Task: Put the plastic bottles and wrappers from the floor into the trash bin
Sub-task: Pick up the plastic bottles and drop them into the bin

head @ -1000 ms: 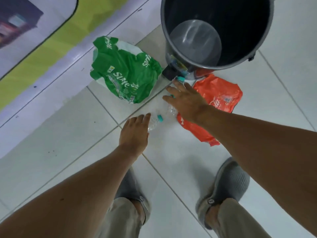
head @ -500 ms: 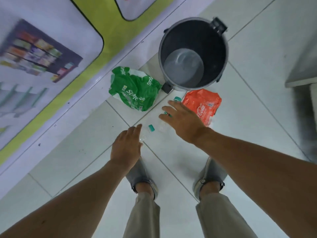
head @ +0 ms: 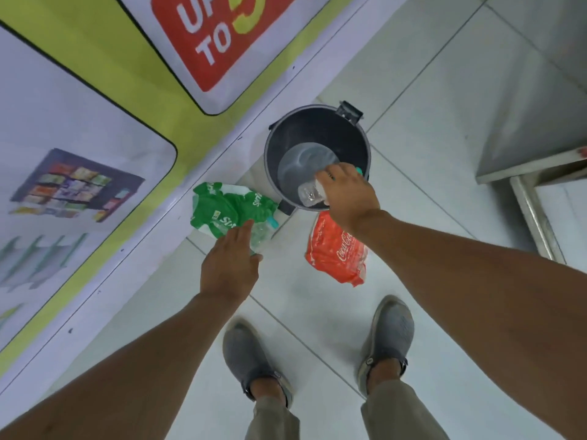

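Note:
My right hand [head: 347,193] grips a clear plastic bottle [head: 310,194] with a teal cap, held over the open mouth of the dark grey trash bin [head: 272,150]. A second clear bottle [head: 262,231] with a teal cap is in my left hand [head: 230,265], raised above the floor in front of the green Sprite wrapper [head: 222,206]. That green wrapper lies crumpled on the tiles left of the bin. A red Coca-Cola wrapper [head: 336,255] lies on the floor just below the bin, under my right forearm.
A wall with a yellow-green banner and a red sign [head: 222,36] runs along the left. A metal table leg and frame [head: 533,214] stand at the right. My two grey shoes [head: 390,331] are planted on the white tiles.
I have stood up, so the view is higher. Both hands lifted the bottles off the floor; the right one moved up over the bin, the left rose toward the green wrapper.

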